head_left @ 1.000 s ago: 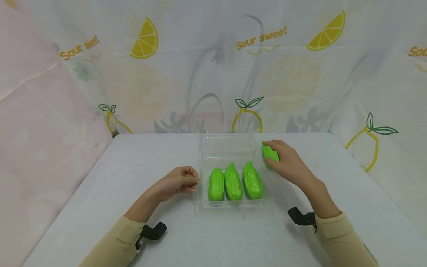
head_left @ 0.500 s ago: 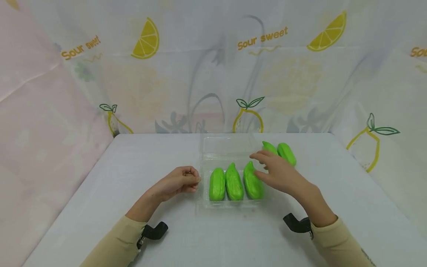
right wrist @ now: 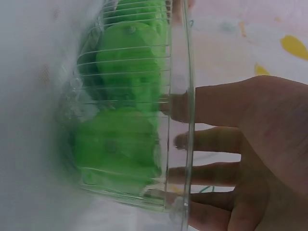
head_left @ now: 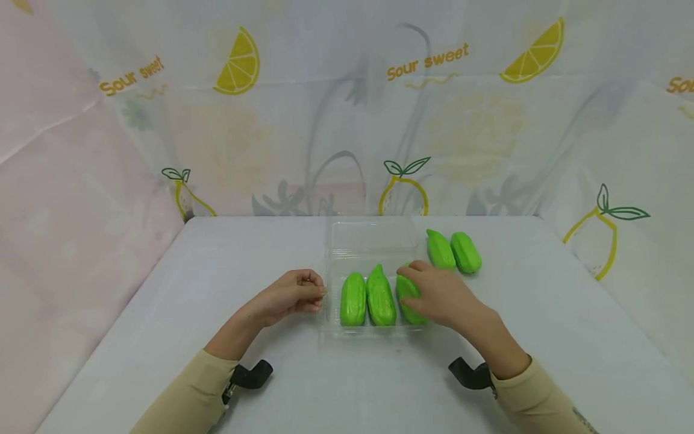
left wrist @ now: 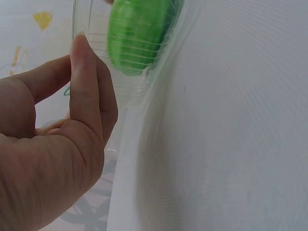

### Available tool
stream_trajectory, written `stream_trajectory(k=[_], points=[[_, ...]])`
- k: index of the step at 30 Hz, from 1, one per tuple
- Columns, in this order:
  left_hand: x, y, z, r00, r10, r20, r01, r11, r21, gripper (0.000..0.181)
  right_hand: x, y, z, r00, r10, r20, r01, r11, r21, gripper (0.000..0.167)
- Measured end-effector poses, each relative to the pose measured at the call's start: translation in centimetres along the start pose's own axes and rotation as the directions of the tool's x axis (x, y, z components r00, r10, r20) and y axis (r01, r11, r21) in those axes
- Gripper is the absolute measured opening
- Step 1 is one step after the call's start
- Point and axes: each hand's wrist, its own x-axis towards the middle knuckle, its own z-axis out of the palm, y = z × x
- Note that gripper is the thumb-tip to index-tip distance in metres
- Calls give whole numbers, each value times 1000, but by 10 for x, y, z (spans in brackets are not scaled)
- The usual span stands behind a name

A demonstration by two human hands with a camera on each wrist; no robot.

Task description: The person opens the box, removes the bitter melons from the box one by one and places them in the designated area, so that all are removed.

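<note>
A clear hinged box (head_left: 347,332) with its lid (head_left: 368,235) laid back holds three green vegetables side by side: left (head_left: 353,300), middle (head_left: 381,298) and right (head_left: 406,290). My left hand (head_left: 290,296) pinches the box's left rim between thumb and finger, as the left wrist view also shows (left wrist: 72,110). Above the right vegetable is my right hand (head_left: 452,301), thumb and fingers spread along it. In the right wrist view the fingers of the hand (right wrist: 245,144) reach over the rim toward the vegetable (right wrist: 118,149); contact is unclear.
Two more green vegetables (head_left: 441,250) (head_left: 466,252) lie together on the white table (head_left: 244,247), behind and right of the box. A lemon-print cloth (head_left: 325,120) hangs behind the table.
My right hand has left the vegetables at the back right and moved left, toward me and down over the box's right vegetable. My left hand stays at the rim.
</note>
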Motion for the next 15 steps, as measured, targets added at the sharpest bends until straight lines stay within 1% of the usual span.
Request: stream_trajectory(k=[5,9,12,15], points=[[-1,0,1,1000,-11,-9,11,1000,-3,14,1,-4,5,999,-7,50,7,1000,4,55],[-1,0,1,1000,-6,-8,6,1000,-4,13,2,-6,8,996,-26,85,26,1000,-4,58],[-1,0,1,1000,-1,-4,1,1000,-5,13,2,-7,9,994,-22,103,20,1000,15,61],[0,0,1,1000,8,4,-8,1000,1,14,2,-8,10,993,-4,114,-1,999,49,64]])
